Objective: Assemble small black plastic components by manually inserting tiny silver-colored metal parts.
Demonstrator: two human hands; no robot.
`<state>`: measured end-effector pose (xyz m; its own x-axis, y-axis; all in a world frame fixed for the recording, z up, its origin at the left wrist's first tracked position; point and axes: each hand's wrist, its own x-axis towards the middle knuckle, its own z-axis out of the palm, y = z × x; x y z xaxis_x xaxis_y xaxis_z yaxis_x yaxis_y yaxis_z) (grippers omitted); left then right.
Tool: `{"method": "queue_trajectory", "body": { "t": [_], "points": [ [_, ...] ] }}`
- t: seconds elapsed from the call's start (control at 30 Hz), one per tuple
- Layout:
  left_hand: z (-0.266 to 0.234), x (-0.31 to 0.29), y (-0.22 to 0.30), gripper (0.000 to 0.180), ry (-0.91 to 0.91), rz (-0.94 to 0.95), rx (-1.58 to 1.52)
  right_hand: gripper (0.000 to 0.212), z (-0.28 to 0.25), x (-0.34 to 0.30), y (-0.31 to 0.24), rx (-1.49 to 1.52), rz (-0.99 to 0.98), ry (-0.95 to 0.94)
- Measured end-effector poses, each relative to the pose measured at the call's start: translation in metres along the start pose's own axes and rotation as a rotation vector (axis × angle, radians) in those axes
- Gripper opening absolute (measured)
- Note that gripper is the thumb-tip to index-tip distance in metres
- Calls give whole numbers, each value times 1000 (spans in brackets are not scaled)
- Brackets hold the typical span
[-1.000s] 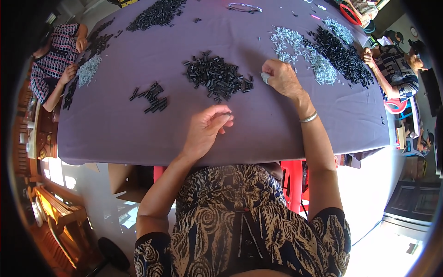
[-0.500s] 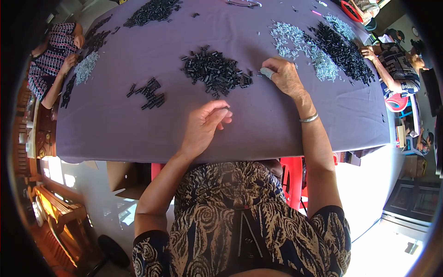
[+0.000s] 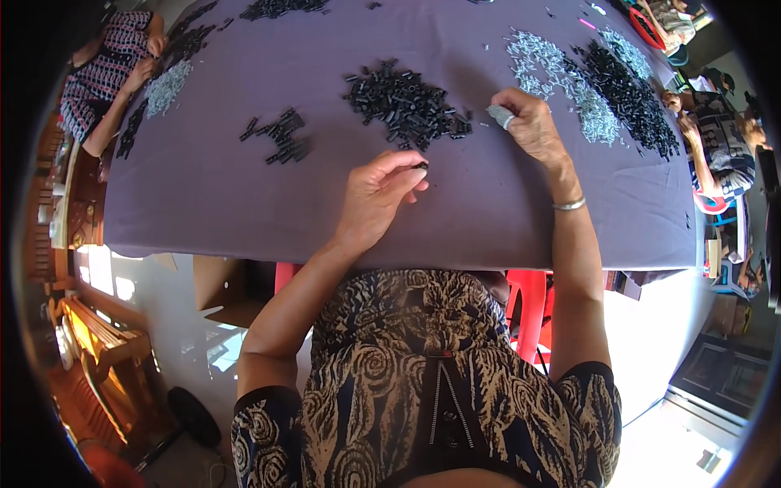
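Note:
My left hand [image 3: 376,199] hovers over the near part of the table with thumb and fingertips pinched on a small black tube-shaped piece [image 3: 422,166]. Just beyond it lies a heap of similar short black pieces [image 3: 399,102]. Farther right, my right hand [image 3: 535,134] is closed, thumb against forefinger. Pale tape wraps its thumb tip, and whatever the fingers hold is hidden or too small to name. Loose small clear pieces [image 3: 541,63] lie just beyond the right hand. A smaller group of black pieces [image 3: 286,140] rests to the left of the heap.
A purple-grey cloth covers the table [image 3: 220,203]. More black pieces [image 3: 626,93] lie at the right, with another black pile [image 3: 281,6] at the far edge. People sit at the left and right sides. A red chair [image 3: 529,305] stands below the near edge.
The whole view has shifted a little, so the table sits higher in it. Against the heap, my right hand has come slightly nearer and rightward. My left hand keeps its pinch.

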<state>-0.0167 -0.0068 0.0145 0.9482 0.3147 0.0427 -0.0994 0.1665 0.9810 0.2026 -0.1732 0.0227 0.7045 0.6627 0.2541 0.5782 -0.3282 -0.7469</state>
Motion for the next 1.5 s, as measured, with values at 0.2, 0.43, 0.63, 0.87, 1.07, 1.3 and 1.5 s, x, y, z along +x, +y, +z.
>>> {"method": "queue_trajectory", "body": {
  "t": [0.2, 0.43, 0.63, 0.87, 1.07, 1.3, 1.5],
  "points": [
    [-5, -2, -8, 17, 12, 12, -74, 9, 24, -20, -61, 443, 55, -372],
    [4, -2, -17, 18, 76, -42, -131, 9, 45, -25, -67, 465, 128, -479],
    [-4, 7, -22, 18, 181, 68, -124, 12, 28, -12, -48, 409, 120, -322],
    [-1, 6, -19, 20, 200, 66, -15, 13, -3, 3, -34, 374, 57, -84],
    [-5, 3, -15, 18, 198, 91, -22, 13, -13, -6, -23, 120, 82, -199],
    [-1, 6, -18, 19, 142, 83, -40, 17, -17, -6, -2, -98, 22, -112],
    [-8, 4, -23, 21, 196, 120, 7, 26, -6, -3, -17, -47, 36, -115]
  ]
}}
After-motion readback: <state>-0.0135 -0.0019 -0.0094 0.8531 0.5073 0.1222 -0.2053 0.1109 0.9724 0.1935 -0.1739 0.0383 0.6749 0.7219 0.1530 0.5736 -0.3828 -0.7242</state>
